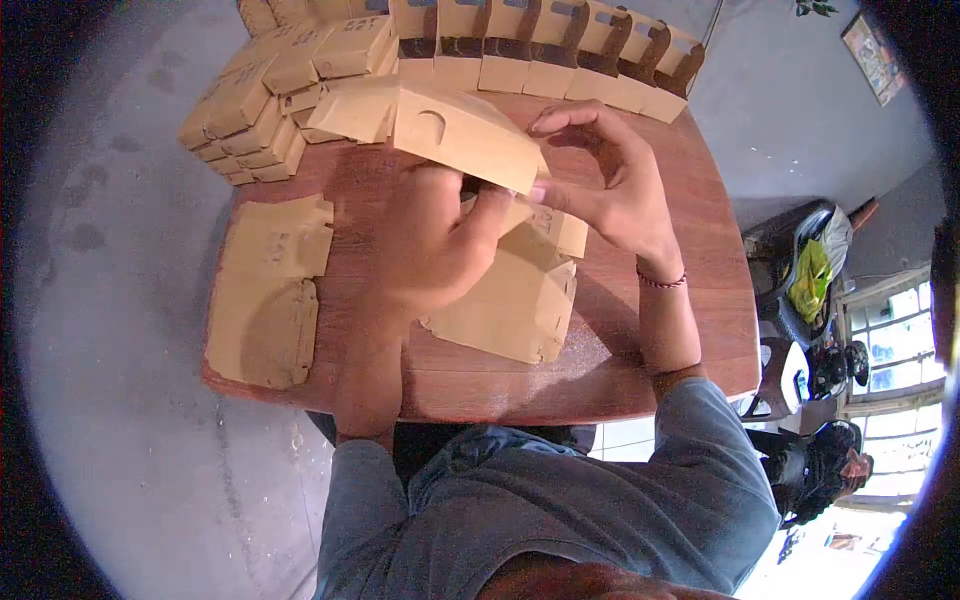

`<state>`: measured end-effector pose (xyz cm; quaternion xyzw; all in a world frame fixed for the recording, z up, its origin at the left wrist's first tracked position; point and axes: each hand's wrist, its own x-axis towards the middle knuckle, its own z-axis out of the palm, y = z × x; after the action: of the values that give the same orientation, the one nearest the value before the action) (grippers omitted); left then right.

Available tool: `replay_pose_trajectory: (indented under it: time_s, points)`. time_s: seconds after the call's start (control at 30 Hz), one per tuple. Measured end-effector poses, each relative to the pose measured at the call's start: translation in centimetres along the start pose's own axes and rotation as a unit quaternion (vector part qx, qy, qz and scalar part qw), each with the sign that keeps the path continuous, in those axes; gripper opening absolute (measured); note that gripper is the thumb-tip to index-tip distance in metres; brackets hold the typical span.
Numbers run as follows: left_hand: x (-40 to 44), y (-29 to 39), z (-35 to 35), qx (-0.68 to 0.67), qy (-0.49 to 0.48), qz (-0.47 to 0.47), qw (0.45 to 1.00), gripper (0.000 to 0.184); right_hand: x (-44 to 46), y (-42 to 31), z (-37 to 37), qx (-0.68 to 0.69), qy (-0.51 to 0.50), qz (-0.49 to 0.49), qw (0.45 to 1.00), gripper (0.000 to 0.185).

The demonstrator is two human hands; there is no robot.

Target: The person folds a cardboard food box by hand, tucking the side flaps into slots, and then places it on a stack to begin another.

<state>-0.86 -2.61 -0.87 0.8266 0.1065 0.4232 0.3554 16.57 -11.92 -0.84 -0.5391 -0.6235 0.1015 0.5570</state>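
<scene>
A partly folded brown cardboard box (470,140) with a half-round cut in its side is held up over the table. My left hand (435,235) grips it from below, the fingers partly hidden by the box. At its right end, my right hand (615,190) has thumb and curved index finger on the end flap. Under my hands lies a flat cardboard blank (500,305) with printed letters. Another flat cardboard blank (262,325) lies at the left edge of the table.
Closed cardboard boxes (245,95) are stacked at the back left of the wooden table (690,300). Several open boxes (540,65) stand in a row along the back edge. To the right, a dark chair (790,260) holds bags, beside windows.
</scene>
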Motion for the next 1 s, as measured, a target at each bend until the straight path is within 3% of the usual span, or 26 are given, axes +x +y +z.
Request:
replay_pose_trajectory:
  time_s: [0.07, 0.2, 0.27, 0.4, 0.5, 0.73, 0.83, 0.93, 1.0]
  points:
    - [0.3, 0.5, -0.2, -0.093, -0.021, -0.025, 0.995, 0.019, 0.0, -0.1, 0.0, -0.017, 0.014, 0.009, 1.0, 0.044]
    - [0.4, 0.1, -0.1, -0.093, -0.045, -0.044, 0.994, 0.028, -0.1, -0.8, -0.5, -0.069, -0.005, 0.048, 0.996, 0.03]
    - [0.5, -0.4, 0.1, -0.155, -0.059, -0.074, 0.983, 0.029, -0.2, -0.9, -0.8, -0.101, -0.011, 0.065, 0.993, 0.027]
    - [0.3, -0.1, -0.1, -0.178, -0.054, -0.139, 0.973, 0.03, -0.3, -0.8, -1.2, -0.151, -0.099, 0.031, 0.983, 0.022]
    - [0.4, -0.6, -0.6, -0.105, -0.06, -0.04, 0.992, 0.033, -0.3, -1.6, -1.3, -0.159, -0.127, 0.013, 0.979, 0.019]
    - [0.2, -0.6, -0.8, -0.118, -0.038, -0.059, 0.991, 0.03, -1.1, -1.5, -0.9, -0.166, -0.125, -0.038, 0.977, 0.018]
    - [0.2, -0.7, -0.7, -0.127, -0.074, -0.042, 0.988, 0.031, -1.0, -2.3, -1.2, -0.166, -0.147, 0.003, 0.975, 0.019]
    - [0.4, -0.2, -0.6, -0.072, -0.065, -0.1, 0.99, 0.032, -1.3, -2.1, -1.1, -0.117, -0.14, 0.018, 0.983, 0.02]
    - [0.6, 0.2, -0.7, -0.171, -0.088, -0.21, 0.958, 0.058, -1.4, -2.0, -1.1, -0.108, -0.141, 0.03, 0.984, 0.021]
